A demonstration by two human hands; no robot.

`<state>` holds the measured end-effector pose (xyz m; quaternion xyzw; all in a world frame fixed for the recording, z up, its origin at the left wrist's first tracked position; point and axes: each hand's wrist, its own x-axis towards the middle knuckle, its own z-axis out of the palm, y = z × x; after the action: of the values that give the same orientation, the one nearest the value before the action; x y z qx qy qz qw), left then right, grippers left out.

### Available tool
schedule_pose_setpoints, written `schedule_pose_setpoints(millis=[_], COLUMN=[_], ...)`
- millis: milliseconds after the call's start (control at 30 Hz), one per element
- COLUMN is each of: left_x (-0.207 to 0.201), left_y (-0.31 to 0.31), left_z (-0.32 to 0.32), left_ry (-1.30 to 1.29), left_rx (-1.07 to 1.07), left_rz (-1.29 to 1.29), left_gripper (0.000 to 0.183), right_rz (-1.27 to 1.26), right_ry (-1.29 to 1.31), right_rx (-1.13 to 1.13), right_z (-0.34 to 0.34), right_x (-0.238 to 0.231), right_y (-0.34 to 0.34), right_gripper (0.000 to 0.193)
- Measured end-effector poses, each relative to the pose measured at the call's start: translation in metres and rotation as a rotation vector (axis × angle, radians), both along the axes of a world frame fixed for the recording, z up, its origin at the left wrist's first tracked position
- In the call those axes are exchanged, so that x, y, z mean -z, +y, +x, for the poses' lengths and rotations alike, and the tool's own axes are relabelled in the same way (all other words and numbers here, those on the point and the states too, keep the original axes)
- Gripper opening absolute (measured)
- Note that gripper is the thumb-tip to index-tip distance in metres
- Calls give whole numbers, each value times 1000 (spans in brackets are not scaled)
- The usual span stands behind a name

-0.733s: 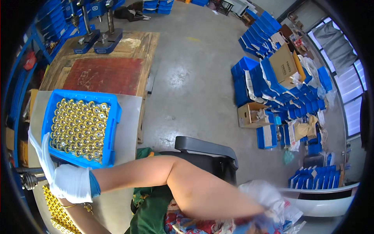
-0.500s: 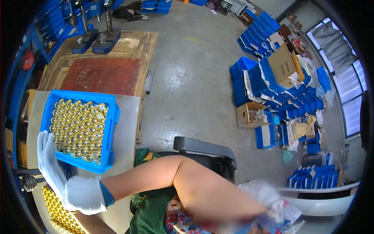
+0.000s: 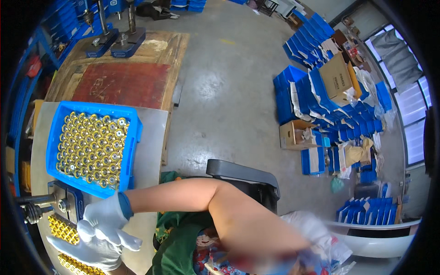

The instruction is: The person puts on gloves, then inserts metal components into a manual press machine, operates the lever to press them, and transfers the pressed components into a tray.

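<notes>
My two white-gloved hands meet at the lower left, over the metal-topped bench. My right hand (image 3: pixel 103 220), with a blue cuff at its wrist, has its fingers curled against the left glove; what they hold, if anything, is hidden. Beneath it my left hand (image 3: pixel 94 253) reaches leftward with fingers stretched out, partly covered by the right. Gold-coloured round parts (image 3: pixel 63 229) stand in rows beside the gloves, and more gold parts (image 3: pixel 78 266) lie nearer the lower edge. Farther up the bench, a blue tray (image 3: pixel 132 156) holds many gold ring-shaped parts (image 3: pixel 91 146) with silvery centres.
A blue-based press (image 3: pixel 68 201) stands left of my hands. Two more presses (image 3: pixel 128 43) stand at the bench's far end, beyond a red board (image 3: pixel 121 85). A black chair armrest (image 3: pixel 243 172) is at my right. Stacked blue bins (image 3: pixel 316 91) and cartons (image 3: pixel 337 80) occupy the right side.
The gloved fingers that extended up beside the tray have drawn back toward me. Both hands are now together lower down, uncovering the press base and gold parts. The view has shifted slightly.
</notes>
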<state>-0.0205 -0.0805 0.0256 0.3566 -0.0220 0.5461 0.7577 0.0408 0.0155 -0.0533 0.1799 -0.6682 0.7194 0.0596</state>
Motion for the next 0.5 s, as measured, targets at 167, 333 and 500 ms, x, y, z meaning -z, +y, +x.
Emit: schedule_pose_setpoints(millis=[167, 333, 500], left_x=[30, -19, -54], left_y=[-50, -7, 46], left_z=[17, 105, 155], left_ry=[147, 241, 299], left_rx=[73, -90, -226], left_rz=[-102, -63, -10], left_gripper=[97, 89, 82], right_rz=[-90, -680, -505], right_ry=[1, -464, -537], right_rx=[410, -83, -150], right_z=[23, 50, 46], right_x=[-24, -32, -46], right_y=[-3, -19, -12], right_gripper=[16, 27, 30])
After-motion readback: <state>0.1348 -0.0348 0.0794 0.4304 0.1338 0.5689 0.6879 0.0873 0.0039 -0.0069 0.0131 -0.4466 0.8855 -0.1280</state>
